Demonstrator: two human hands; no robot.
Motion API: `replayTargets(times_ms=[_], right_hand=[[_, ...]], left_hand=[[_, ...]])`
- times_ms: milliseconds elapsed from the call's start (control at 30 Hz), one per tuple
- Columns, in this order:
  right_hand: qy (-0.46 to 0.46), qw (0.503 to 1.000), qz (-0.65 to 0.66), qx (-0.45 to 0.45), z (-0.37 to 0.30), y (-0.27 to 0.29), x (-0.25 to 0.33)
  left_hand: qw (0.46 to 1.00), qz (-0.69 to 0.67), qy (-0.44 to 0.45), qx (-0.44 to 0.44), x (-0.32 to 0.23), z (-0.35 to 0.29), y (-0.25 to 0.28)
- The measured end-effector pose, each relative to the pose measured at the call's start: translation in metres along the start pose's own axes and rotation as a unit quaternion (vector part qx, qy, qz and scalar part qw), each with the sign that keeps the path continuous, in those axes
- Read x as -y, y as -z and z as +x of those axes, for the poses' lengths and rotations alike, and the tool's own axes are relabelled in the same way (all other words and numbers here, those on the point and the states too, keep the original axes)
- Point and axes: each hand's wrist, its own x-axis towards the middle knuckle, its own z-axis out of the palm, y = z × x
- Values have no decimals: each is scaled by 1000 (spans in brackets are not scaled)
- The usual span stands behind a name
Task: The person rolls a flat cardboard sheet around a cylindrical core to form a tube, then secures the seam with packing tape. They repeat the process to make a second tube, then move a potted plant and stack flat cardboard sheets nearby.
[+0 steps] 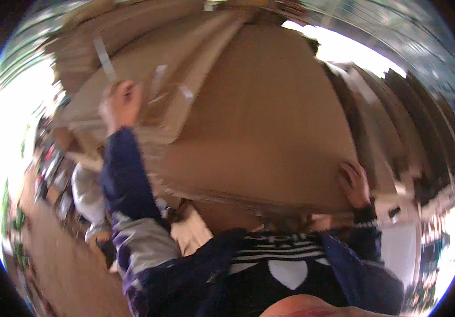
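My left hand (121,104) is raised over a cardboard sheet (150,50) on the left, its fingers curled closed and smeared by motion. A white strip (104,59) ends right at those fingers; I cannot tell whether the hand grips it or it lies on the cardboard behind. My right hand (355,185) lies on the near right part of a large brown cardboard sheet (264,111), fingers apart and slightly bent. This sheet lies on top of a stack in front of me. Short pale strips (186,92) show on the cardboard between the two sheets.
More stacked cardboard (396,121) stands on the right, with further layers (87,39) at the far left. A white sack (88,193) and mixed clutter sit beside the brown floor (66,253) at lower left. A pale panel (401,248) stands at lower right.
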Motion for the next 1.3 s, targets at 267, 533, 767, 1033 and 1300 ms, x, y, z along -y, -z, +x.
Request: replayTargets(times_ms=[267, 533, 767, 1033, 1300], right_hand=[[21, 998, -47, -30, 5, -10, -5], [0, 997, 13, -70, 4, -18, 1], [42, 993, 45, -105, -5, -26, -6], [238, 962, 120, -65, -124, 11, -41], [-147, 950, 214, 173, -324, 34, -185]], left_hand=[[992, 75, -102, 4, 65, -10, -20], [992, 115, -29, 53, 59, -12, -24], [988, 59, 3, 145, -38, -16, 9], [866, -379, -87, 316, -383, -125, 45], [744, -503, -210, 387, -618, -198, 65]])
